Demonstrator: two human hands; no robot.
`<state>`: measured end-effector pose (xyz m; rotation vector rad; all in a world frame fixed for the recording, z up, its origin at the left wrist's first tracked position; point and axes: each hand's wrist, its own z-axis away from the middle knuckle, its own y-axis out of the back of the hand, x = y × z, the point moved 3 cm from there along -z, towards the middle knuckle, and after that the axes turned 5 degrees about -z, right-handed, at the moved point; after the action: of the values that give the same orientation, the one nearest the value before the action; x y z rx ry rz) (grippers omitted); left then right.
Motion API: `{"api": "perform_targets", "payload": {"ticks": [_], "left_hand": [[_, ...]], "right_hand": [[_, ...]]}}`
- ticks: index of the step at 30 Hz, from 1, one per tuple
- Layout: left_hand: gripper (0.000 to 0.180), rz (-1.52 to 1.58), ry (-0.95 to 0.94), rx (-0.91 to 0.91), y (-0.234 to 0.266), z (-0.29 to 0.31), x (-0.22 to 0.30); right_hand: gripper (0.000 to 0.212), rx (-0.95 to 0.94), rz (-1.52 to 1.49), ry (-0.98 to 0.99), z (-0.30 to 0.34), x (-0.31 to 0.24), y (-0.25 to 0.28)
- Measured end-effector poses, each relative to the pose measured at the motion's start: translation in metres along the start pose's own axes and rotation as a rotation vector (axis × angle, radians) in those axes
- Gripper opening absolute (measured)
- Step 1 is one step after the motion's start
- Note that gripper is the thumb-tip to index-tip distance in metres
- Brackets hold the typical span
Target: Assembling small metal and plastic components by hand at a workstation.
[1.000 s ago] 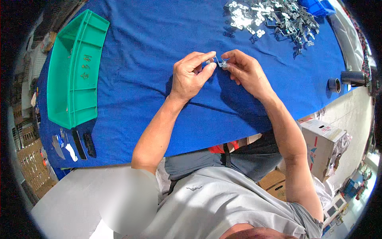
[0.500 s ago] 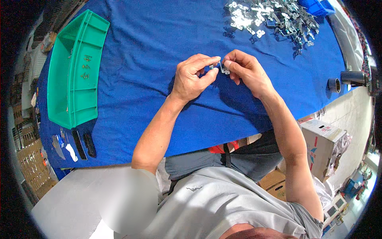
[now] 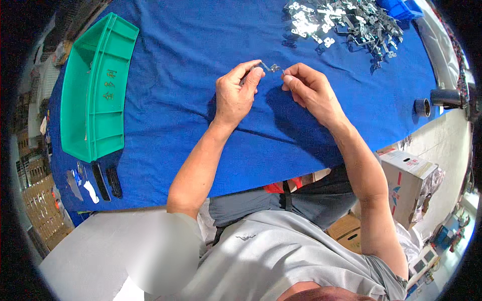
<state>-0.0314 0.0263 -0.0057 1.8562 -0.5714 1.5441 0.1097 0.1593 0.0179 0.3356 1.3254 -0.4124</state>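
Note:
A small silvery metal bracket (image 3: 273,67) sticks out to the right from my left hand (image 3: 236,98), pinched between thumb and forefinger above the blue cloth. Just right of it, apart by a narrow gap, my right hand (image 3: 312,92) is closed with thumb and forefinger pressed together. A tiny pale speck shows at those fingertips, too small to name. At the far right of the cloth lies a loose heap of similar metal brackets (image 3: 369,32).
A long green plastic bin (image 3: 105,123) stands on the left of the blue-covered table (image 3: 201,30). Near it lie dark strips (image 3: 100,183). A blue bin (image 3: 409,10) sits behind the heap, a dark roll (image 3: 422,107) at the right edge. A cardboard box (image 3: 401,175) stands below right.
The bracket was by my right fingertips and now sits in my left hand's pinch. My left hand has turned more upright and shifted slightly left, and the gap between the hands is wider.

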Motion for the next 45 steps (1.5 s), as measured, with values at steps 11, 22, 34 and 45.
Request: {"api": "perform_targets", "payload": {"ticks": [11, 22, 34, 45], "left_hand": [[0.025, -0.084, -0.083, -0.019, -0.001, 0.002, -0.002], [0.027, -0.082, -0.261, -0.045, -0.002, 0.002, 0.004], [0.029, -0.174, -0.299, -0.164, -0.002, 0.005, 0.011], [0.024, 0.031, 0.038, -0.015, 0.000, 0.001, 0.001]], "right_hand": [[0.021, 0.006, 0.156, 0.003, -0.003, 0.004, 0.001], [0.021, -0.013, 0.038, -0.019, -0.003, 0.004, 0.002], [0.023, -0.115, 0.005, -0.073, -0.006, 0.010, 0.006], [0.022, 0.038, -0.080, -0.062, -0.003, 0.002, 0.008]]}}
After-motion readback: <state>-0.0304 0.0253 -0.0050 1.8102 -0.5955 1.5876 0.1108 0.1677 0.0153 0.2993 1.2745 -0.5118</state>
